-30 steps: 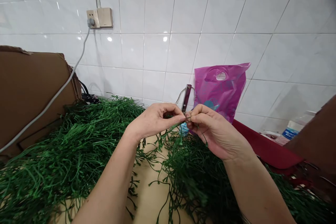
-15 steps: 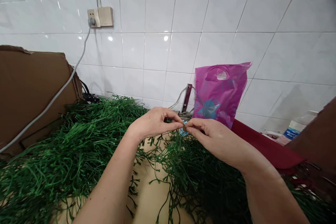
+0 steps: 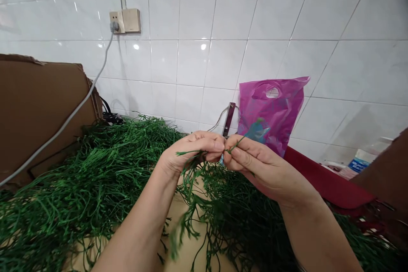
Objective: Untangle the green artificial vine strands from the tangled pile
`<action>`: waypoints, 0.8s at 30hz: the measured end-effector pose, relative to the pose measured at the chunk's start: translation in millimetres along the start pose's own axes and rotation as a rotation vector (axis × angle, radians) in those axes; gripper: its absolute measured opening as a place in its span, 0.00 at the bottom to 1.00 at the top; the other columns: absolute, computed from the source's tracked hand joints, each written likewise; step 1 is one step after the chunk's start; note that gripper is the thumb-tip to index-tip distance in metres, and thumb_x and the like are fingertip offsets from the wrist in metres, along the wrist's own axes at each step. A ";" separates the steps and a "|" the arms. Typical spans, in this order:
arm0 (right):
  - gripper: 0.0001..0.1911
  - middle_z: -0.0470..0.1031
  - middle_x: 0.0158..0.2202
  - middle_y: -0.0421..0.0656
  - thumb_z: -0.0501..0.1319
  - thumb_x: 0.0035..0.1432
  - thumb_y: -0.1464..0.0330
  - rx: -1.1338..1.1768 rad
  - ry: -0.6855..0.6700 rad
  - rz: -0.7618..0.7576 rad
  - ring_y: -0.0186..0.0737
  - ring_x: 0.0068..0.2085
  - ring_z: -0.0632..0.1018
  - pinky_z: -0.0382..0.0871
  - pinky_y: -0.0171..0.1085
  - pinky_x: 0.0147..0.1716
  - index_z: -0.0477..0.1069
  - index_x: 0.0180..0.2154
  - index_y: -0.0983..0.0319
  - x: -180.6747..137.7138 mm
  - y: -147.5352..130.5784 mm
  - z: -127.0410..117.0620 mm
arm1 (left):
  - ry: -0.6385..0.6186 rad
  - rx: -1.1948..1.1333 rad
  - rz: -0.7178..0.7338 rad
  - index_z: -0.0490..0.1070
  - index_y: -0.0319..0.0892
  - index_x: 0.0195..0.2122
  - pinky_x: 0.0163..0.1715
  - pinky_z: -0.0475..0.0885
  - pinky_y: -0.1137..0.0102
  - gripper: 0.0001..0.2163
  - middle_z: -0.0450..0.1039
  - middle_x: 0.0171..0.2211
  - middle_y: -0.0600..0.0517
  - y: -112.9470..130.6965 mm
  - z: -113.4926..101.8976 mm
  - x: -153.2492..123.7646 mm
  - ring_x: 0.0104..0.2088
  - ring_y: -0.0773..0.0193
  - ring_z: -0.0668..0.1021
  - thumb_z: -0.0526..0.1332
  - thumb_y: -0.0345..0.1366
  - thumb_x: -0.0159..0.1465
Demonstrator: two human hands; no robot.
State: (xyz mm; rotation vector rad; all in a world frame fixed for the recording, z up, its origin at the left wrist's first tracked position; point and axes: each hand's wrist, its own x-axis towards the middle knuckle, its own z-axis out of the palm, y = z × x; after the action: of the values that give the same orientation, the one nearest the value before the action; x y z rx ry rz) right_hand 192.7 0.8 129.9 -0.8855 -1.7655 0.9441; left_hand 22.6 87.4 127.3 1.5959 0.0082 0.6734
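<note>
My left hand point(image 3: 198, 148) is closed in a pinch, with a thin green stem point(image 3: 188, 152) lying across its thumb. Facing it, my right hand point(image 3: 259, 162) also pinches green stem, and a short end sticks up past its fingers. The two sets of fingertips meet. A loose green sprig point(image 3: 191, 204) hangs below them, its lower tips blurred. Between the hands a bit of light blue point(image 3: 222, 159) shows; what it is stays mostly hidden. One large heap of green sprigs point(image 3: 105, 170) spreads to the left, and a darker heap point(image 3: 255, 216) lies under my right arm.
At the left stands a cardboard box point(image 3: 41, 110), with a grey cord point(image 3: 76, 112) running past it to a wall socket point(image 3: 116, 21). Behind my right hand is a purple plastic bag point(image 3: 274, 106). A red surface point(image 3: 328, 182) and a white-and-blue package point(image 3: 358, 161) are farther right.
Both hands have closed tighter together, fingers curled more around the green stem. A sprig now hangs below them and stem ends show across the fingers. The view has shifted slightly.
</note>
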 end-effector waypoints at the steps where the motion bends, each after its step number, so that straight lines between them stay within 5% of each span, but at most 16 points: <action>1: 0.12 0.58 0.26 0.35 0.56 0.67 0.58 0.063 -0.008 -0.021 0.34 0.27 0.59 0.54 0.35 0.28 0.67 0.33 0.58 0.9 3.6 -0.3 | 0.008 -0.074 0.034 0.59 0.42 0.16 0.25 0.54 0.68 0.16 0.53 0.18 0.57 -1.9 1.9 0.1 0.21 0.69 0.57 0.61 0.41 0.56; 6: 0.14 0.57 0.23 0.34 0.55 0.67 0.57 -0.080 -0.033 0.059 0.34 0.25 0.59 0.55 0.35 0.28 0.70 0.33 0.59 3.2 7.6 -11.3 | 0.207 -0.134 0.064 0.64 0.40 0.20 0.26 0.59 0.70 0.16 0.57 0.21 0.56 -6.0 1.9 1.0 0.23 0.70 0.61 0.63 0.42 0.60; 10: 0.20 0.75 0.30 0.41 0.54 0.66 0.54 -0.526 -0.132 0.284 0.40 0.36 0.74 0.65 0.38 0.40 0.74 0.30 0.60 -9.4 -6.6 -31.6 | 0.281 -0.095 0.046 0.76 0.38 0.33 0.29 0.63 0.73 0.12 0.70 0.27 0.55 -7.4 -16.7 0.9 0.26 0.72 0.68 0.69 0.43 0.58; 12: 0.20 0.79 0.37 0.43 0.55 0.64 0.52 -0.666 -0.032 0.329 0.44 0.41 0.76 0.66 0.40 0.42 0.77 0.33 0.58 -15.4 -11.5 -38.1 | 0.277 -0.042 0.042 0.77 0.39 0.40 0.33 0.65 0.74 0.13 0.75 0.31 0.53 -7.9 -26.5 -0.3 0.30 0.70 0.72 0.71 0.40 0.57; 18: 0.16 0.80 0.40 0.42 0.55 0.64 0.55 -0.692 0.445 0.044 0.44 0.43 0.77 0.69 0.39 0.41 0.76 0.41 0.57 -5.6 -15.1 -18.9 | 0.256 0.094 0.023 0.73 0.38 0.34 0.38 0.66 0.72 0.09 0.77 0.31 0.52 -5.7 -32.4 -1.5 0.32 0.69 0.75 0.69 0.37 0.59; 24: 0.11 0.81 0.39 0.42 0.61 0.61 0.60 -0.526 0.375 -0.008 0.42 0.41 0.78 0.70 0.39 0.43 0.77 0.40 0.58 10.3 -9.8 7.1 | 0.221 0.230 0.052 0.74 0.38 0.33 0.35 0.64 0.72 0.06 0.70 0.28 0.55 1.2 -17.2 2.3 0.30 0.70 0.71 0.66 0.36 0.62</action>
State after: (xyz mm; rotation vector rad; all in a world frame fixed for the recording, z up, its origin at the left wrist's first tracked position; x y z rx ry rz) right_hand 181.2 3.8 140.4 -1.2882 -1.7010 0.2695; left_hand 16.8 103.8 129.1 1.7371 0.2142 0.9135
